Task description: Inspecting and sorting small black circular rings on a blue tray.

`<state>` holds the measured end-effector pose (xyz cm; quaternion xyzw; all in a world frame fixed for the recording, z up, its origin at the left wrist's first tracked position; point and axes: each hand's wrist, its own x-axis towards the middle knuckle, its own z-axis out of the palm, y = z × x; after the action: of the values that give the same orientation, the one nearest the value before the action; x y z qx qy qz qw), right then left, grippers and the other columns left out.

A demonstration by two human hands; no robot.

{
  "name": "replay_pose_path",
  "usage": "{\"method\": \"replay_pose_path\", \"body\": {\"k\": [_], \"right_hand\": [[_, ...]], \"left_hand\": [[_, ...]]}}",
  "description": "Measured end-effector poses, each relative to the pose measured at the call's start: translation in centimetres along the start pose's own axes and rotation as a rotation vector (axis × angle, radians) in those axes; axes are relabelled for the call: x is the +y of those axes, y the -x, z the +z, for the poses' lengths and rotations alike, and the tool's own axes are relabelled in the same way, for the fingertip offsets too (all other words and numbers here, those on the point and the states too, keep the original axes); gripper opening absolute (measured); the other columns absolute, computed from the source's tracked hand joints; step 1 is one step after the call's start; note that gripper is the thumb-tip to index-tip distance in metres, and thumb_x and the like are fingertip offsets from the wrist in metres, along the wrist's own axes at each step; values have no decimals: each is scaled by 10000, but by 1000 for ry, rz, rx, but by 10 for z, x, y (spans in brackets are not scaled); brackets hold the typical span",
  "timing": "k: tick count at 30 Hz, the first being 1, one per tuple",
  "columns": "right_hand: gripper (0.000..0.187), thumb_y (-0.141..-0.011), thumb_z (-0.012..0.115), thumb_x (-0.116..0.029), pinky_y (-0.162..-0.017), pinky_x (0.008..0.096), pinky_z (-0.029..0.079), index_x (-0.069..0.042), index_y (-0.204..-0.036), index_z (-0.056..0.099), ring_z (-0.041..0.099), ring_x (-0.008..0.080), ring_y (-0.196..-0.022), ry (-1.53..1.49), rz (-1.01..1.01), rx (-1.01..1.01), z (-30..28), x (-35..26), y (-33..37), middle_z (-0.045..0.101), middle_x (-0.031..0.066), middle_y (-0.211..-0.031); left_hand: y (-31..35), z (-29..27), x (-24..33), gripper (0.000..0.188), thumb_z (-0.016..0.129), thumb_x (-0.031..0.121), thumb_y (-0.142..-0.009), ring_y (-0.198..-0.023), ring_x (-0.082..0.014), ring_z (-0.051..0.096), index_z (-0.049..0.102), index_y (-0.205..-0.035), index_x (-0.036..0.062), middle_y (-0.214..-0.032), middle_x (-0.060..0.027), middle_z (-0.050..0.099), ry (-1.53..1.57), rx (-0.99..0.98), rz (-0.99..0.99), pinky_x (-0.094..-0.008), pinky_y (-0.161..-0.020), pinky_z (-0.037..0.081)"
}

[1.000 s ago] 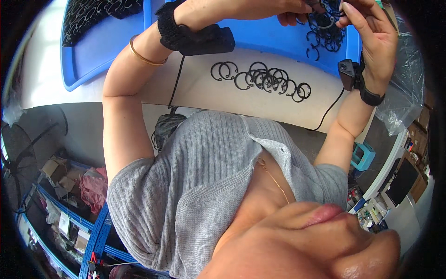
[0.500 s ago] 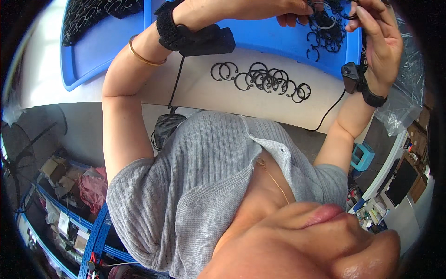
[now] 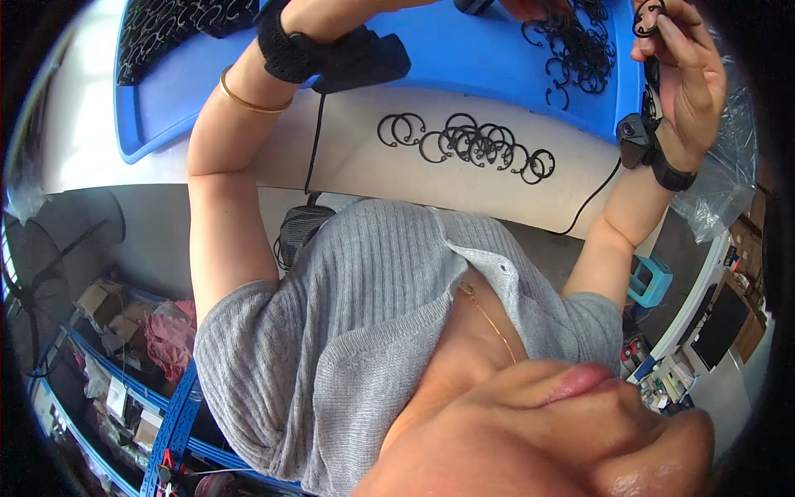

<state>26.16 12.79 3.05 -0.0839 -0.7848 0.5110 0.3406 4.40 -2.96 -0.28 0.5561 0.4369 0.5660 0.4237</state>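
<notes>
My right hand (image 3: pixel 691 70) is raised over the right edge of a blue tray (image 3: pixel 348 99). Its fingertips pinch a black retaining ring (image 3: pixel 648 18), perhaps more than one. My left hand (image 3: pixel 534 7) reaches across the tray to a heap of loose black retaining rings (image 3: pixel 580 58). Only some of its fingers show at the top edge, so its grip is hidden. On the white table (image 3: pixel 348 170), in front of the tray, lies an overlapping row of larger black retaining rings (image 3: pixel 480 145).
Black rings in dense rows (image 3: pixel 174 37) fill the tray's far left. Wrist straps with dark devices (image 3: pixel 356 62) sit on both arms, their cables hanging over the table edge. Clear plastic sheeting (image 3: pixel 716 182) hangs at right. A blue shelf (image 3: pixel 170 431) with boxes stands lower left.
My right hand has moved slightly up and right with its ring, now seen more fully. My left hand has shifted up and left, partly out of view.
</notes>
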Motion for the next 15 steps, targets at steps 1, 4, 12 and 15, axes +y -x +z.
{"method": "replay_pose_path", "body": {"k": [1,4,12,15], "right_hand": [[204,-977,632,-150,-549,201,561,-17,-1121,578,639,85,-597,3,6,-1,0,0,0,666,61,-853],[196,-977,623,-140,-552,206,565,-12,-1119,580,641,91,-604,17,9,-14,0,-3,-2,665,73,-863],[169,-953,626,-90,-546,208,566,-6,-1096,594,630,86,-602,-57,48,18,2,0,1,663,77,-867],[163,-948,627,-82,-544,206,566,-5,-1089,595,629,83,-606,-56,70,33,2,-3,1,661,73,-870]], "left_hand": [[-2,-5,-2,147,661,125,-1025,-774,-151,747,681,-1076,-12,-910,-108,767,-84,0,85,-277,-710,632],[1,-12,9,109,641,60,-1023,-756,-164,745,644,-1053,-45,-881,-134,758,-181,44,143,-273,-702,627],[-10,-27,21,108,679,50,-976,-682,-127,702,663,-990,-57,-839,-115,748,-572,151,130,-254,-617,585],[-14,-19,37,123,704,67,-961,-643,-108,664,692,-968,-56,-816,-92,740,-802,172,140,-239,-588,559]]}}
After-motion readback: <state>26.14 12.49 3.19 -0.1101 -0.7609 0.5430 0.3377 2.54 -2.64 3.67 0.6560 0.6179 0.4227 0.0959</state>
